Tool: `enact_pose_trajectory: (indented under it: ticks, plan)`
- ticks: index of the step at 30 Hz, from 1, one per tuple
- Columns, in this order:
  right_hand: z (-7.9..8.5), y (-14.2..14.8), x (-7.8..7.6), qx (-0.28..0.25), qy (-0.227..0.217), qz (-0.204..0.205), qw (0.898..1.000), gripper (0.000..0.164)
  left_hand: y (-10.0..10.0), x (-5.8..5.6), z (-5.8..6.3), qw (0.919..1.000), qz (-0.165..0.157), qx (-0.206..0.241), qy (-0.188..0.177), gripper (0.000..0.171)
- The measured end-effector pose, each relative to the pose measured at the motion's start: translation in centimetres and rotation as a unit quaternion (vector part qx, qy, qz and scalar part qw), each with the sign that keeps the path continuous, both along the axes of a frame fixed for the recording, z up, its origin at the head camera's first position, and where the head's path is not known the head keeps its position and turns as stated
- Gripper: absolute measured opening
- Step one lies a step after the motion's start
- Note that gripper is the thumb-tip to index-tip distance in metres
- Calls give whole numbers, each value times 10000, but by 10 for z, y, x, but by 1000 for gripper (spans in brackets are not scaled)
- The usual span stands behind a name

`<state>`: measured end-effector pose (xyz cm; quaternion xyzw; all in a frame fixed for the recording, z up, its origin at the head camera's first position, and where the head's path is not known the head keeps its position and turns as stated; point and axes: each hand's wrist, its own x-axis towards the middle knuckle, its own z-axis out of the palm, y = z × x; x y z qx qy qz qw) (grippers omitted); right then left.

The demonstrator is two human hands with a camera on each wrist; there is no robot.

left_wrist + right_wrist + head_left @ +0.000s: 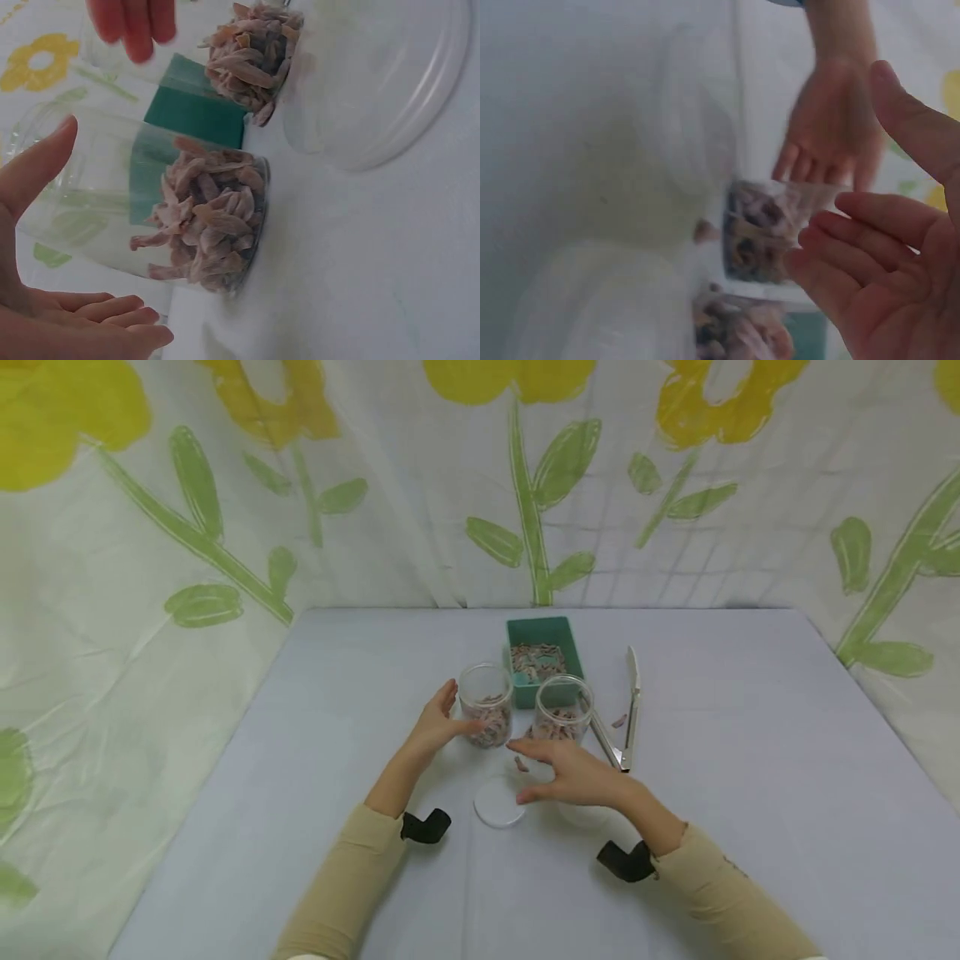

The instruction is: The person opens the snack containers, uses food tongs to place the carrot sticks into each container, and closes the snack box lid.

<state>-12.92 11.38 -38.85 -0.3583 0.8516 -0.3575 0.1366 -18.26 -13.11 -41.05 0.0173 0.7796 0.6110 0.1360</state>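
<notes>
Two clear jars hold pinkish-brown dried-looking strips. My left hand is beside the left jar, thumb and straight fingers spread about its side; the left wrist view shows its fingers extended. My right hand reaches in over the table in front of the right jar, fingers straight and thumb apart, holding nothing. In the right wrist view its palm faces the jars. A clear round lid lies flat by the right thumb. Another clear lid is partly hidden under the right hand.
Behind the jars stands a green rectangular tub with more of the strips in it. Metal tongs lie spread to the right of the right jar. A few loose strips lie on the white table. A flower-painted curtain hangs behind.
</notes>
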Motion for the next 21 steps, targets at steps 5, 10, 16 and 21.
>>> enact_pose_trajectory:
  ticks: [5, 10, 16, 21]
  plan:
    - [-28, -26, 1, 738, -23, 159, 9971, 89, 9, -6, -12, 9991, -60, 358, 212, 94]
    - [-38, -42, 7, 1146, 430, 338, 9919, 88, 14, -9, -15, 9974, -9, 640, 323, 90]
    - [-37, -46, 9, 1172, 760, 457, 9891, 83, 13, -8, -15, 9980, 81, 583, 245, 87]
    - [-2, -20, 2, 158, 481, 498, 9975, 85, 0, -3, -14, 9985, 119, 289, 447, 84]
